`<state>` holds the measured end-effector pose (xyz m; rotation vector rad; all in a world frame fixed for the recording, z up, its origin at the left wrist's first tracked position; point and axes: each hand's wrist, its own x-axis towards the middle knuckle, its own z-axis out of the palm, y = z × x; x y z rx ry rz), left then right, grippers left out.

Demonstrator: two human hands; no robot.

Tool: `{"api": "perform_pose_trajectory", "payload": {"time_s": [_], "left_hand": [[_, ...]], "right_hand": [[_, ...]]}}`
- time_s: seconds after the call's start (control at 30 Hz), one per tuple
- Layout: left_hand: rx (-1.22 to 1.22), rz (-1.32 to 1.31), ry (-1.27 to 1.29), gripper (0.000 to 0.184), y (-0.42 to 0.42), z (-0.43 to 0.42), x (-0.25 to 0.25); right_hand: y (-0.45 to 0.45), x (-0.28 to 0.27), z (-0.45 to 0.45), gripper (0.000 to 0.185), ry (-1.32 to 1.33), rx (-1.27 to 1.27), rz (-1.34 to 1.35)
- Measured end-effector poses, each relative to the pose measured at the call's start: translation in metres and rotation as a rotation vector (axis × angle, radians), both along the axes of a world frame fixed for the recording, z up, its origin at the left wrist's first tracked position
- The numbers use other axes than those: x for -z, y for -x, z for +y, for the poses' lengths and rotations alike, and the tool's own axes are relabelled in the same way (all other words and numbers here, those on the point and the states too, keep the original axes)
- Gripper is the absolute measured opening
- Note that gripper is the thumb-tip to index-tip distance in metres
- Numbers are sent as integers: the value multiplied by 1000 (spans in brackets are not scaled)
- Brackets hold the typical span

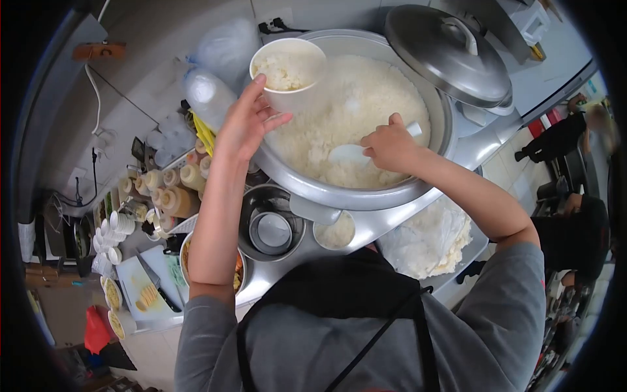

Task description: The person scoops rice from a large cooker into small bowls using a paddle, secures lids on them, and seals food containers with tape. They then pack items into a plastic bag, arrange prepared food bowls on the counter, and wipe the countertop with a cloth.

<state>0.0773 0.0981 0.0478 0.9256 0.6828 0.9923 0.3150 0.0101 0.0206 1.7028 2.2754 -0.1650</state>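
Observation:
My left hand (249, 121) holds a white paper bowl (294, 99) above the left rim of a large metal pot (287, 175). Some cooked rice (285, 73) lies inside the bowl, which is tilted toward me. White rice (366, 98) fills much of the pot. Closed around the handle of a pale rice paddle (348, 154), my right hand (392, 145) is over the rice at the pot's near right side. The paddle's blade rests at the rice surface.
A metal lid (431, 55) leans at the pot's back right. Near the front stand a steel pot (271, 228) and a bowl of rice (335, 232). Sauce bottles (179, 199), a knife (160, 287) on a cutting board (145, 294) and stacked cups (121, 222) are left. People stand at right.

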Motion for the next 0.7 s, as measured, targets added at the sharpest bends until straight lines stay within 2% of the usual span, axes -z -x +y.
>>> {"api": "perform_pose_trajectory", "payload": {"time_s": [0.03, 0.1, 0.23, 0.3, 0.43, 0.5, 0.53, 0.6, 0.7], "left_hand": [[-9, 0, 11, 51, 2, 0, 2], [13, -4, -15, 49, 1, 2, 2], [21, -9, 1, 48, -4, 2, -2], [47, -18, -11, 47, -4, 2, -3], [34, -72, 1, 43, 0, -3, -6], [49, -63, -21, 42, 6, -2, -4], [49, -63, -21, 42, 6, -4, -5], [22, -52, -24, 42, 6, -7, -9], [21, -61, -25, 42, 3, -7, -11]], "right_hand": [[-1, 3, -3, 8, 11, -9, 0], [-4, 7, -8, 9, 47, 6, 197], [-3, 14, -3, 11, -9, -73, 197], [-8, 17, 8, 14, -104, -169, -18], [-11, 19, 14, 19, -283, -254, -59], [-5, 16, 10, 23, -121, -245, 64], [-7, 18, 10, 23, -122, -246, 64], [-13, 25, 9, 15, -3, -153, 320], [-12, 22, 3, 20, 110, -64, 413]]}}
